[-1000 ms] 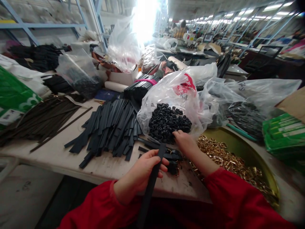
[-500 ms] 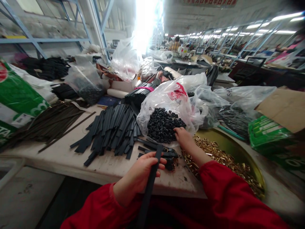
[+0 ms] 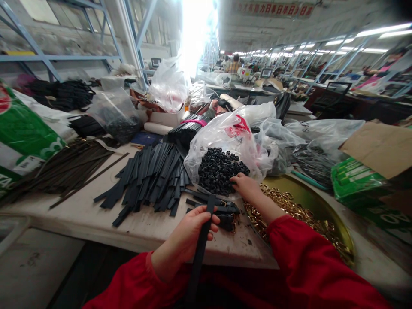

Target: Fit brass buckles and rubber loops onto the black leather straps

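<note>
A long black strap (image 3: 201,244) is held in my left hand (image 3: 189,229), pinched between thumb and fingers, its lower end hanging toward my lap. My right hand (image 3: 246,186) reaches to the edge of a pile of small black loops (image 3: 219,169) in the mouth of a clear plastic bag (image 3: 209,131). Its fingertips are drawn together against the loops; whatever is between them is too small to make out. Just beyond my left hand lies a small stack of black straps with buckles (image 3: 228,208). Many loose black straps (image 3: 151,176) are fanned out to the left.
A round brass-coloured tray (image 3: 349,240) of gold metal buckles (image 3: 292,206) sits under my right forearm. Dark brown strips (image 3: 74,165) lie at the left beside a green package (image 3: 28,124). A cardboard box (image 3: 380,146) stands at the right. Filled plastic bags crowd the table's far side.
My right hand has shifted slightly left along the loops, its fingertips drawn closer together. My left hand still holds the strap, now slightly further left in view. The camera view has tilted a little.
</note>
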### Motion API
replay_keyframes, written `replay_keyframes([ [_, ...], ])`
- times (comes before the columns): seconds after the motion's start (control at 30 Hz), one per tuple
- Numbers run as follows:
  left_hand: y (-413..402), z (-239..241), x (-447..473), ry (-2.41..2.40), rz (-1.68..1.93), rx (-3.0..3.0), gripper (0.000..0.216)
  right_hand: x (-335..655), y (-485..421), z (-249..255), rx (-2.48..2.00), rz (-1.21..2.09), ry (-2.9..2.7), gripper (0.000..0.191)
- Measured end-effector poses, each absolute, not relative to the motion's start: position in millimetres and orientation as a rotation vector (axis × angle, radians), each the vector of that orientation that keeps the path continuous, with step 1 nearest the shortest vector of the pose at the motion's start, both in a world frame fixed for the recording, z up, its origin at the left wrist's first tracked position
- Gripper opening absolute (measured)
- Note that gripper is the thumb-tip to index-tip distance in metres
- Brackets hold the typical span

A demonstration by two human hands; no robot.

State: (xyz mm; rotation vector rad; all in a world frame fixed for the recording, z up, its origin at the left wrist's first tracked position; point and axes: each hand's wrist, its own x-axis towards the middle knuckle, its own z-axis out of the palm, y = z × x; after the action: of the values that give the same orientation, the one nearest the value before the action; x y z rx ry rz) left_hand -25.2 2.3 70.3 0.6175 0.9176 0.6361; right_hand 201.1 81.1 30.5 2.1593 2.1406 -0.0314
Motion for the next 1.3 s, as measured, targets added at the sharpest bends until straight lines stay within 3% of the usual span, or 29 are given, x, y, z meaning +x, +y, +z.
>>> replay_keyframes([
  [0.37, 16.8, 68.8, -19.6, 0.925, 0.674, 0.613, 0.015, 201.1, 98.5, 29.7, 2.068, -0.155, 2.153, 0.016],
  [0.6, 19.2, 74.4, -24.2, 0.921, 0.785, 0.625, 0.016, 208.6, 87.2, 45.0, 2.276, -0.187, 2.218, 0.017],
  [0.67, 18.8, 86.9, -27.7, 0.852, 0.954, 0.619, 0.015, 201.0, 64.2, 51.4, 2.449, -0.479, 2.295, 0.023],
  [0.7, 17.1, 94.7, -29.3, 0.804, 1.050, 0.635, 0.015, 194.2, 48.8, 53.5, 2.563, -0.873, 2.330, 0.025],
  [0.73, 13.9, 103.0, -30.5, 0.763, 1.142, 0.675, 0.013, 185.6, 32.0, 54.9, 2.581, -1.523, 2.300, 0.026],
  [0.8, 3.2, 118.6, -31.0, 0.730, 1.256, 0.858, 0.011, 166.3, -1.9, 56.3, 2.297, -2.622, 1.894, 0.024],
  [0.9, -21.1, 131.5, -26.4, 0.655, 1.096, 1.343, 0.012, 144.1, -39.2, 59.4, 1.786, -3.447, 1.184, 0.029],
  [0.97, -37.6, 130.0, -21.3, 0.505, 0.829, 1.648, 0.016, 139.1, -51.7, 63.1, 1.516, -3.642, 0.898, 0.032],
  [1.07, -55.4, 116.6, -17.4, 0.335, 0.545, 1.910, 0.029, 142.5, -60.2, 67.3, 1.493, -3.644, 0.844, 0.028],
  [1.17, -62.7, 100.9, -22.9, 0.357, 0.504, 2.002, 0.034, 147.0, -66.1, 66.3, 1.691, -3.615, 1.044, 0.019],
  [1.3, -57.7, 86.9, -31.4, 0.642, 0.748, 1.786, 0.033, 142.6, -73.7, 61.5, 2.011, -3.364, 1.500, 0.025],
])
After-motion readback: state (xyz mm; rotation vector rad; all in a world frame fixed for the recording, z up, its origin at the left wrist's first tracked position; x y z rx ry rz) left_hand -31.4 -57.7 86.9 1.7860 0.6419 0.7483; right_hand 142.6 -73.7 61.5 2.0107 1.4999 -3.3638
